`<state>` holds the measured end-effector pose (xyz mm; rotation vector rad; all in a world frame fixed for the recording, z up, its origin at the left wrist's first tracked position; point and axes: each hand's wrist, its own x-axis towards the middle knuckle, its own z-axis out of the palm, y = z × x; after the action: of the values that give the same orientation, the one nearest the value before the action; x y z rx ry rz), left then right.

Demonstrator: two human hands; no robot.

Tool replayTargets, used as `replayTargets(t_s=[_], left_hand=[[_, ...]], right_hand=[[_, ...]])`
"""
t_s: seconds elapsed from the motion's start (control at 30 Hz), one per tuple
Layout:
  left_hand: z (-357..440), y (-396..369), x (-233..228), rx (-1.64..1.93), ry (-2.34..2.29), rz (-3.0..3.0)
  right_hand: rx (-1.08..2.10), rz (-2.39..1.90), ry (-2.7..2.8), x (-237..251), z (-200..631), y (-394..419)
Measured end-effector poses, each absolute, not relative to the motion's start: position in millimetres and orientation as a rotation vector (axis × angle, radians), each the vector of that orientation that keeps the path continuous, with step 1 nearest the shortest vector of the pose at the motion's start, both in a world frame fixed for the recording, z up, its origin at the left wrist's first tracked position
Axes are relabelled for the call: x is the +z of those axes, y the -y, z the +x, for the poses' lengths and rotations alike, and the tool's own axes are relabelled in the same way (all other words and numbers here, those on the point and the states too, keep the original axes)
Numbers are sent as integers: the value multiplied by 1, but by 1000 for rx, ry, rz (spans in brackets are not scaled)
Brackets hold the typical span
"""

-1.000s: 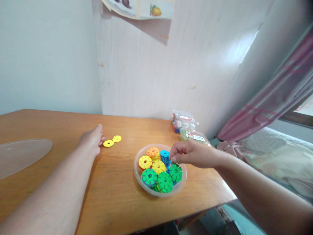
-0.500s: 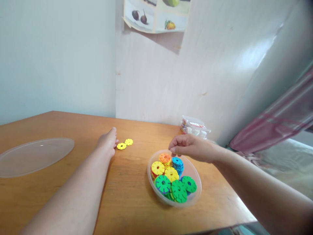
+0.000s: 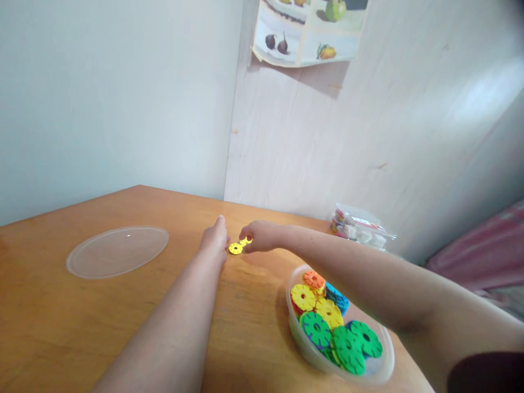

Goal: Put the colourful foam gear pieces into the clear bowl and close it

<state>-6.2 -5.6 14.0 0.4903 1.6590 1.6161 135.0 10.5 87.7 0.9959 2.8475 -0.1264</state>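
Note:
Two yellow notched plastic discs lie on the wooden table beyond the bowl: a near disc and a far disc, close together. The fingers and thumb of my right hand curve around the far disc from the right, closed on its edge and partly hiding it. Just left of the near disc, my left hand rests on its side, thumb up and fingers apart from the thumb; its fingertips are mostly hidden. Below my right forearm stands a clear plastic bowl holding green, yellow, orange and blue notched discs.
A clear oval lid lies flat on the wooden table, to the left. Clear plastic packages sit at the back right by the wall. A fruit poster hangs above, and pink cloth shows at the right.
My right hand has moved left from above the bowl to the far yellow disc. My left hand stays beside the discs. The view has turned left, so things appear further right.

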Motion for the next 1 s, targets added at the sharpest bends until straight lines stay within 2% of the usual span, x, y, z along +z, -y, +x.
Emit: replayTargets(t_s=[0.23,0.47,0.83,1.0], left_hand=[[-4,5,16,1615,-1633,489],[-3,7,16,1607,-1674,511],[-2,7,18,1598,-1703,540],[-3,4,16,1609,-1707,535]], right_hand=[[19,876,-2766,65,101,-25],[35,890,-2771,71,110,-21],[-429,950,-2864,141,225,65],[-496,1040,-2770,148,274,94]])
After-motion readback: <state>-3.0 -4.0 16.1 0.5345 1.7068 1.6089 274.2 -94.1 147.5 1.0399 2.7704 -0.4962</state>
